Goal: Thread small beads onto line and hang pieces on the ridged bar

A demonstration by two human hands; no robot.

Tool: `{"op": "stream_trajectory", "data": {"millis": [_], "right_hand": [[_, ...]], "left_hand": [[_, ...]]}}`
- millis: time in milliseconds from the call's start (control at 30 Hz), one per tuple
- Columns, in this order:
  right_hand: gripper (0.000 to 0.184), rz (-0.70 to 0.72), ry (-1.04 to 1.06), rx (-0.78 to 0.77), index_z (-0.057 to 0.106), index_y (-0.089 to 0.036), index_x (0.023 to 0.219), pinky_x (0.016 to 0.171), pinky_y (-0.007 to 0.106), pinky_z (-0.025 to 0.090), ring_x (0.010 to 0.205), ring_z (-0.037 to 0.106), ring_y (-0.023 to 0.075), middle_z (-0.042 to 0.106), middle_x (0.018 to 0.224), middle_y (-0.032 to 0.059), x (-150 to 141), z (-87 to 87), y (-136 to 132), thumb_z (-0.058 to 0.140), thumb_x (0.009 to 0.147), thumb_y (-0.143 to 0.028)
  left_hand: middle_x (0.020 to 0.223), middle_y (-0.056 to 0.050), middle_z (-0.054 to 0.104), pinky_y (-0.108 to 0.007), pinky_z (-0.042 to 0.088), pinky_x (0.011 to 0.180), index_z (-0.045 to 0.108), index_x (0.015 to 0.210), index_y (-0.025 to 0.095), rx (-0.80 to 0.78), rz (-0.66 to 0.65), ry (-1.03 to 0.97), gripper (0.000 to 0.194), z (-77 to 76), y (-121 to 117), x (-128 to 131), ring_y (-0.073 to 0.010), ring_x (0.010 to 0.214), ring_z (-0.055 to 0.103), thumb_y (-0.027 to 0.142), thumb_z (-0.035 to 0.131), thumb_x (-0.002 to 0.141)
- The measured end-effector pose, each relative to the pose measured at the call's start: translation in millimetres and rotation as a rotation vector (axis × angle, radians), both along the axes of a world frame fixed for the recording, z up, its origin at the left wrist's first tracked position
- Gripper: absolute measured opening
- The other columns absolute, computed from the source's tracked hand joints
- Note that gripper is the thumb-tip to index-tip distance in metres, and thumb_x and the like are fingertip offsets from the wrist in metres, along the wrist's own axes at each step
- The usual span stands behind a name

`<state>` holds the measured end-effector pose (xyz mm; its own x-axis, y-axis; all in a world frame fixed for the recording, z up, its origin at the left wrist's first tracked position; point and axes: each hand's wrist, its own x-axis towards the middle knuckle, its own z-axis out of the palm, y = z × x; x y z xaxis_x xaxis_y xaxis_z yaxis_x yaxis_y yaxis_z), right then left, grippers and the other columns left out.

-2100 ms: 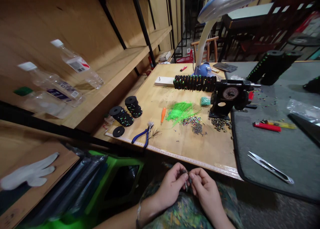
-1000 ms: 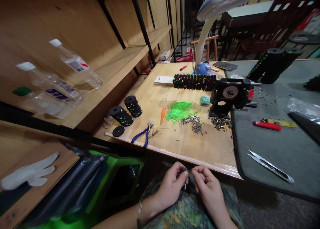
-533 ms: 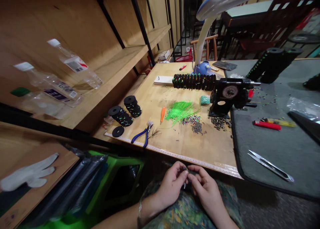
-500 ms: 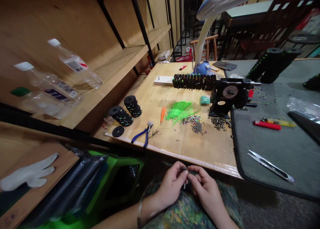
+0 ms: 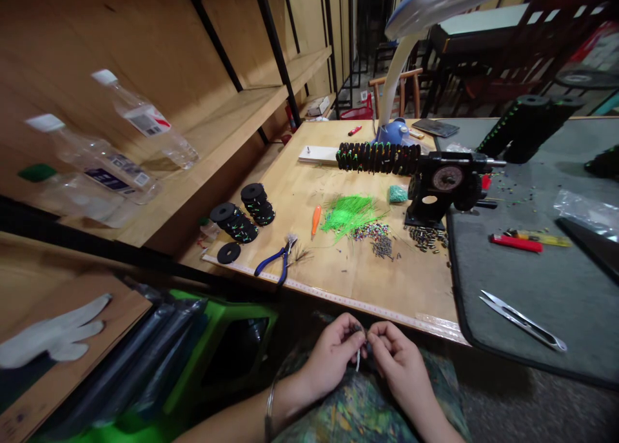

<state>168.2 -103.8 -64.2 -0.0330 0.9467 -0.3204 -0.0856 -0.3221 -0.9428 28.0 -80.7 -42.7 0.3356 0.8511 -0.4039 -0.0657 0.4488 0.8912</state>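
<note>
Where the wooden table [image 5: 367,282] ends: both hands sit past its near edge, so a fumble likely lands below, not on the wood.
Patterned cloth on my lap [image 5: 353,404]: dark and busy, honestly awful for spotting tiny dropped stuff.
Left hand [image 5: 329,359]: thumb and finger pinching a small dark piece [image 5: 358,329]; squeeze it off-centre and it could ping out.
Right hand [image 5: 406,365]: fingertips pinched together right beside the left ones, can't tell what's between them. If they've got an end, one hard tug could yank it loose.
Green strands [image 5: 351,214]: loose pile against the colourful beads [image 5: 372,231], so a sloppy reach could mix the lot.
Colourful beads: nothing around them, one bump and they roll.
White strand [image 5: 358,360]: dangling under my left fingers, could snag.
Small dark piece: over my lap, mostly covered by fingers, so a bad grip would be easy to miss.
</note>
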Motion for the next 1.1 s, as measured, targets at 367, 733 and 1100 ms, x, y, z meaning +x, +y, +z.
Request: {"op": "stream_trajectory", "data": {"millis": [367,733,1100], "right_hand": [[0.043,-0.013,0.029,-0.092,0.055,-0.018,0.065,0.039,0.019,0.021,0.038,0.031,0.0058,0.052,0.047,-0.0056,1.6,1.4,-0.4,0.067,0.071,-0.059],[0.042,-0.032,0.018,-0.103,0.052,-0.019,0.066,0.041,0.019,0.020,0.040,0.028,0.0061,0.043,0.045,-0.0093,1.8,-2.8,-1.8,0.067,0.070,-0.059],[0.047,-0.031,0.011,-0.086,0.056,-0.018,0.073,0.040,0.020,0.021,0.039,0.031,0.0072,0.043,0.045,-0.0091,2.0,-4.5,-0.8,0.065,0.069,-0.064]], "left_hand": [[0.059,0.003,0.058,-0.021,0.028,0.045,0.051,0.077,0.017,-0.076,0.013,0.024,0.035,-8.9,-1.6,-1.6,-0.0065,0.044,0.040,0.049,0.065,0.075],[0.057,0.002,0.058,-0.021,0.033,0.049,0.052,0.076,0.016,-0.125,0.072,-0.014,0.025,-13.7,-3.0,1.0,-0.0085,0.048,0.047,0.037,0.065,0.074],[0.056,0.004,0.052,-0.023,0.033,0.053,0.050,0.072,0.016,-0.061,0.002,0.090,0.027,-2.5,-1.2,3.0,-0.0091,0.051,0.044,0.040,0.062,0.075]]}}
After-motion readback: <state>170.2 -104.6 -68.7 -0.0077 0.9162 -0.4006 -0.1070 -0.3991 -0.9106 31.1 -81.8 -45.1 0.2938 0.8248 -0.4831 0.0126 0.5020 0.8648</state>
